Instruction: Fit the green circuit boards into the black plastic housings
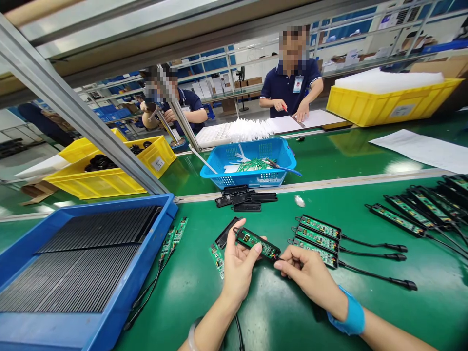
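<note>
Over the green bench, my left hand (239,263) is wrapped round a black plastic case with a green circuit board (258,243) in it, thumb on the board. My right hand (305,273) pinches the right end of the same case, where small wires show; a blue band circles that wrist. Just behind my left hand lie a black case half (227,233) and a loose circuit board (216,259). To the right, several filled cases (316,226) with black cables rest side by side. Further bare boards (179,234) with cables lie left.
A blue tray (166,209) of black strips stands left. Black case halves (244,197) lie before a blue basket (219,183) of green wires. More cabled cases (398,219) are at right. Yellow bins (395,105) and two co-workers (292,83) are beyond; a metal post (84,117) crosses left.
</note>
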{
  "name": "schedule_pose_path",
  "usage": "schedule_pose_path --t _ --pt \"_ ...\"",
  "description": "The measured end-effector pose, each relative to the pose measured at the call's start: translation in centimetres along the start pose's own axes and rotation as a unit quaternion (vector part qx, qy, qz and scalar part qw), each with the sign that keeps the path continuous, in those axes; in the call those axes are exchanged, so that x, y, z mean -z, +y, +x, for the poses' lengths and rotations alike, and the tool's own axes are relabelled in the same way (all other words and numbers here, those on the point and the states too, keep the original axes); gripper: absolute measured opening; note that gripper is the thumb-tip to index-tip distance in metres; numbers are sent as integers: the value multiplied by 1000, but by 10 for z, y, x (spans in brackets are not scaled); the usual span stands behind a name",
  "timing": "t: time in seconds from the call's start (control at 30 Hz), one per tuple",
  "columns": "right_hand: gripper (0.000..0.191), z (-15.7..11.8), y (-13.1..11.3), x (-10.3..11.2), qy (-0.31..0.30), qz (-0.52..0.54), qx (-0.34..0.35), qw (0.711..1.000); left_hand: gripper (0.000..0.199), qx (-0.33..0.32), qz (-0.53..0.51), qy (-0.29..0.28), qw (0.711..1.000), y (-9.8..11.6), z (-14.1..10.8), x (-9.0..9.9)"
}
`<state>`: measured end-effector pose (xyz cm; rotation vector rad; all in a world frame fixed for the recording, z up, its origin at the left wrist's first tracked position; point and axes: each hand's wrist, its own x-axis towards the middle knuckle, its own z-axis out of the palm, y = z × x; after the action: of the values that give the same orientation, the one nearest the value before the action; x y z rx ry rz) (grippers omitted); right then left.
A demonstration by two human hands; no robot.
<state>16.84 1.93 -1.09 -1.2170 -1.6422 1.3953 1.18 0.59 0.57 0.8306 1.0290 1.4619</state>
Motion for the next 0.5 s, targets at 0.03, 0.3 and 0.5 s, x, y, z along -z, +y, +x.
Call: schedule_pose_path --t 0.03,0.3,0.5 --pt "30 0 0 0 -1 7 -3 1000 69 6 -3 -1 1000 0 0 0" --pt "27 1 -1 3 -65 74 -8 995 65 -7 0 -5 1000 2 -2 -1" --pt "34 3 2 3 -76 94 -10 993 61 -16 28 -22 999 1 -2 -1"
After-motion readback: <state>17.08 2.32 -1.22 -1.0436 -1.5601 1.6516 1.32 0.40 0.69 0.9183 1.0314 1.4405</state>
